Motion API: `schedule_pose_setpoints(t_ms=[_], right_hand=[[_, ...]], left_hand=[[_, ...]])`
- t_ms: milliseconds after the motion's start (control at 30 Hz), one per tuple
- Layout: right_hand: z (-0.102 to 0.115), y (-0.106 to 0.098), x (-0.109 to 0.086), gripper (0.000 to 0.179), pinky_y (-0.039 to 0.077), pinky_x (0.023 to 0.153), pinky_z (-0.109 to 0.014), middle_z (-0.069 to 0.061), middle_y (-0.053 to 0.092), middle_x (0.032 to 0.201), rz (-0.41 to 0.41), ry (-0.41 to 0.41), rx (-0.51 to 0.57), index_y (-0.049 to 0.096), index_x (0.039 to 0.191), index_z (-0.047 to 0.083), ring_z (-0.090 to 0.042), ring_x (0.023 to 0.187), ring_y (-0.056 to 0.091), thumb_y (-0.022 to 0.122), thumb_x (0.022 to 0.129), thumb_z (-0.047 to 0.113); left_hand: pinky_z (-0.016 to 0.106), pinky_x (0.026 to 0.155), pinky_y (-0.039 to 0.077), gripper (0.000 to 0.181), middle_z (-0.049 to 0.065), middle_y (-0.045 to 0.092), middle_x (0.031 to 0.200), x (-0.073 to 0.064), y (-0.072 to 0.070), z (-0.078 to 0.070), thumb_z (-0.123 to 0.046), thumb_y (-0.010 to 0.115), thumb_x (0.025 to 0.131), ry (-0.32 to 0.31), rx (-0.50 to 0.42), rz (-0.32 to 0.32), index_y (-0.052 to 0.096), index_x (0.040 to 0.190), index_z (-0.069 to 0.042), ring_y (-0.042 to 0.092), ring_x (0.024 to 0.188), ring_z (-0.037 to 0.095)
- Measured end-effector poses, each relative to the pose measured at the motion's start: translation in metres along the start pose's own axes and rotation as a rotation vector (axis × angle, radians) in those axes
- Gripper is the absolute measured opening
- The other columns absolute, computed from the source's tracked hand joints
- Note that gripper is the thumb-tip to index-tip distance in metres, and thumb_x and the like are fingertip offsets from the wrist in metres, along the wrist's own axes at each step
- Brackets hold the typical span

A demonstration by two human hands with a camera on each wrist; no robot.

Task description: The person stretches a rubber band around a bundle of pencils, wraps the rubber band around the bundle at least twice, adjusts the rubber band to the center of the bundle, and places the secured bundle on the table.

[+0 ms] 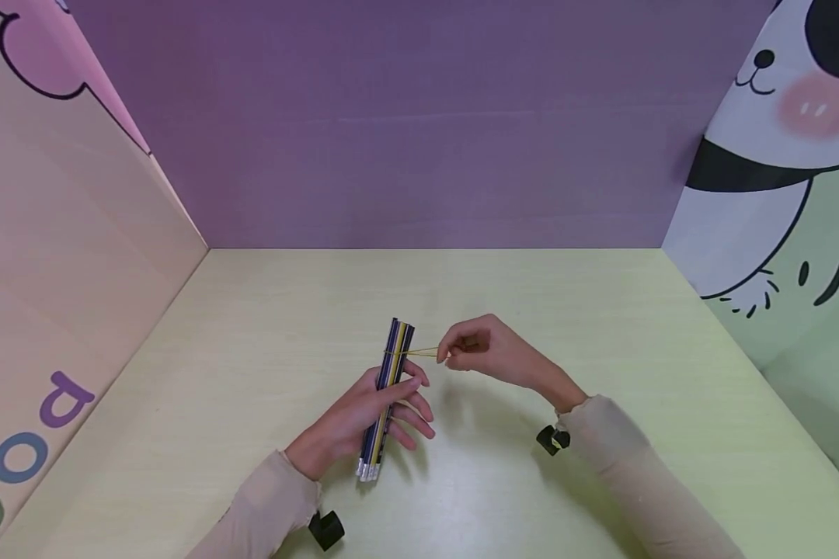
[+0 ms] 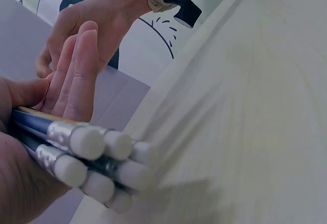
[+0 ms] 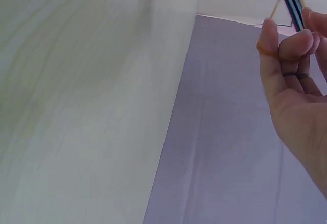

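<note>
A bundle of pencils [image 1: 374,444], dark blue with a yellow one among them, lies across the palm of my left hand [image 1: 355,410]. The thumb clamps over the bundle while the other fingers stretch out past it. White erasers [image 2: 87,142] in silver ferrules face the left wrist view. Around the upper part of the bundle runs a thin yellow rubber band [image 1: 422,352], pulled out to the right. My right hand [image 1: 492,349] holds its far end with curled fingers. In the right wrist view the rubber band [image 3: 266,50] loops over the fingertips.
Both hands are above a pale wooden table [image 1: 252,326]. A purple wall [image 1: 419,155] stands behind it, with printed panels [image 1: 63,233] at the left and a panda picture [image 1: 776,155] at the right. Each wrist wears a small black device [image 1: 326,530].
</note>
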State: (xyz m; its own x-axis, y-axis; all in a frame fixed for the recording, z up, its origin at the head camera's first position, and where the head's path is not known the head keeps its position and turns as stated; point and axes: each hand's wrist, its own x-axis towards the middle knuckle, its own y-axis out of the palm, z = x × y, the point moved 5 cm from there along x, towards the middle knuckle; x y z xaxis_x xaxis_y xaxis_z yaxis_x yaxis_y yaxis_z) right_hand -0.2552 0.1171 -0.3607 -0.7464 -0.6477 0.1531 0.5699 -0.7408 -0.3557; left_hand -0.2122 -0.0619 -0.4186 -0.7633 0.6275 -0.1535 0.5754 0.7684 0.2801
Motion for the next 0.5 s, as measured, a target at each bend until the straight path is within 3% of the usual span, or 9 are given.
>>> schedule_pose_setpoints(t_ms=[133,267,367,500], right_hand=[[-0.01,0.0,0.003,0.017,0.06,0.072,-0.04,-0.021,0.069,0.104,-0.07,0.09,-0.054,0.074,0.102,0.0,-0.034,0.072,0.069,0.058,0.095,0.003],[-0.019,0.001,0.006,0.018,0.057,0.057,-0.042,-0.019,0.071,0.103,-0.101,0.186,-0.067,0.075,0.101,-0.001,-0.041,0.053,0.059,0.061,0.094,0.006],[-0.025,0.003,0.005,0.012,0.05,0.048,-0.039,-0.012,0.071,0.092,-0.053,0.244,-0.066,0.076,0.097,0.006,-0.038,0.047,0.047,0.067,0.09,0.007],[-0.032,0.007,0.002,0.009,0.041,0.046,-0.031,-0.005,0.064,0.076,0.069,0.281,-0.094,0.076,0.094,0.015,-0.021,0.048,0.042,0.075,0.085,0.014]], left_hand=[[0.044,0.064,0.062,0.028,0.017,0.071,0.089,-0.002,0.006,-0.002,-0.028,0.055,0.104,0.01,0.015,0.012,0.047,0.117,-0.004,0.074,0.082,0.036],[0.047,0.065,0.062,0.031,0.018,0.071,0.089,-0.003,0.013,-0.002,-0.028,0.056,0.103,0.028,0.048,0.022,0.046,0.118,-0.002,0.073,0.082,0.039],[0.049,0.065,0.061,0.032,0.019,0.071,0.09,-0.003,0.017,-0.001,-0.027,0.054,0.105,0.042,0.084,0.037,0.046,0.118,0.001,0.073,0.081,0.039],[0.052,0.064,0.061,0.031,0.022,0.071,0.091,-0.003,0.021,0.002,-0.024,0.052,0.105,0.056,0.138,0.062,0.046,0.119,0.003,0.073,0.081,0.04]])
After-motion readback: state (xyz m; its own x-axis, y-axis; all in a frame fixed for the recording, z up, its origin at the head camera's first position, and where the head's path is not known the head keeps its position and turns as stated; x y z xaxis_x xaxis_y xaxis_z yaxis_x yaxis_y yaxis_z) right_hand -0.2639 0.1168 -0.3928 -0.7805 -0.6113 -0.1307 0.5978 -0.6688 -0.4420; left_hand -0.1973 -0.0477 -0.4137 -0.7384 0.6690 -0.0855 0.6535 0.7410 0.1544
